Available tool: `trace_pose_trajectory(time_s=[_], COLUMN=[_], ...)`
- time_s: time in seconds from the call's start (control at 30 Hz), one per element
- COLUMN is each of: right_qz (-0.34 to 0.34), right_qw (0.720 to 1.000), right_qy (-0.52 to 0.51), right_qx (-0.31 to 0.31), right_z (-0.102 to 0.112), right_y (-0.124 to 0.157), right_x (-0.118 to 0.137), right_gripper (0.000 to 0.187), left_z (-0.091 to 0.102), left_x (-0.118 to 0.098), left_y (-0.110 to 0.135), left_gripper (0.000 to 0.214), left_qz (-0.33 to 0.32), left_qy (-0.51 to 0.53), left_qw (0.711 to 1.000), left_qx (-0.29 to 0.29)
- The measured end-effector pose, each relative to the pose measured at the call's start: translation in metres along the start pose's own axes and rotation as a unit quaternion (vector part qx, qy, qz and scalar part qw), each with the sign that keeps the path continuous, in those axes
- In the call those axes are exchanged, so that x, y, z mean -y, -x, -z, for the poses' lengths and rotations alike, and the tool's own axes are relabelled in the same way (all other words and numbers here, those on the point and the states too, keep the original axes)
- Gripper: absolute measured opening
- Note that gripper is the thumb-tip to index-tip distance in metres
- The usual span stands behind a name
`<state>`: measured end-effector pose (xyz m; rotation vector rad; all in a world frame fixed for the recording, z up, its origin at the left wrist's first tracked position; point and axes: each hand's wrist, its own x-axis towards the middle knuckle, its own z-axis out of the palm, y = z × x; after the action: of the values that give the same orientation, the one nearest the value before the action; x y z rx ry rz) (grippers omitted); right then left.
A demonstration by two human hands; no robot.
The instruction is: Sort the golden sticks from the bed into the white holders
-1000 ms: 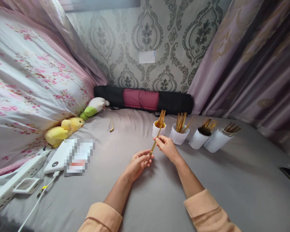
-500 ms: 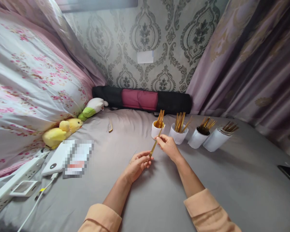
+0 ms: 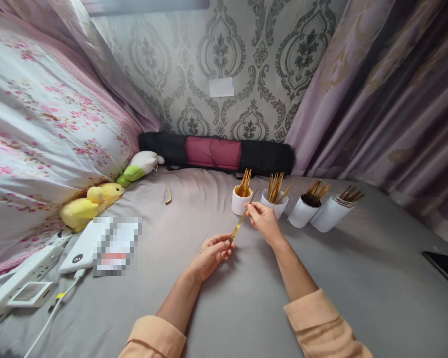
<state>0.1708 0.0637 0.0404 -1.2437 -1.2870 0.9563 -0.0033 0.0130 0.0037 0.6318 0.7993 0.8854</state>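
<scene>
A thin, golden-yellow flat stick [image 3: 238,226] slants upward between my hands over the grey sheet. My left hand [image 3: 212,254] pinches its lower end between thumb and fingers. Further up, my right hand [image 3: 265,222] is closed on the stick near its upper end, and the tip pokes out past the fingers. Just behind the right hand stand a white cup [image 3: 241,205] with several yellow sticks [image 3: 245,181] upright in it and a second white cup [image 3: 272,207] of similar sticks. The right hand partly hides the second cup.
Two tilted white containers, a dark-mouthed one [image 3: 302,215] and a taller one [image 3: 330,215], hold darker sticks at the right. A small golden piece [image 3: 168,200] lies behind left. Plush toys [image 3: 91,204], a power bank [image 3: 84,248] and a power strip [image 3: 30,268] line the left side.
My right hand has shifted slightly right along with the upper part of the stick. My left hand keeps its pinch on the lower end. The whole view has moved a little.
</scene>
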Motion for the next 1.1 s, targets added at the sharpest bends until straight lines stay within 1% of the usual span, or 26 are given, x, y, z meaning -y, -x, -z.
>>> trace_pose_trajectory(time_s=[0.33,0.8,1.1], right_qz=[0.013,0.011,0.011], right_qw=[0.999,0.99,0.988], right_qy=[-0.025,-0.098,-0.104], right_qx=[-0.025,-0.098,-0.11], right_z=[0.011,0.03,0.033], right_y=[-0.002,-0.005,-0.005], right_x=[0.007,0.017,0.02], right_gripper=[0.034,0.033,0.033], left_z=[0.002,0.003,0.002], left_x=[0.002,0.002,0.0], left_y=[-0.001,0.0,0.0], left_gripper=[0.032,0.035,0.031], left_qz=[-0.006,-0.005,-0.007], left_qy=[-0.008,-0.014,-0.003], left_qw=[1.0,1.0,1.0], left_qx=[0.016,0.017,0.009])
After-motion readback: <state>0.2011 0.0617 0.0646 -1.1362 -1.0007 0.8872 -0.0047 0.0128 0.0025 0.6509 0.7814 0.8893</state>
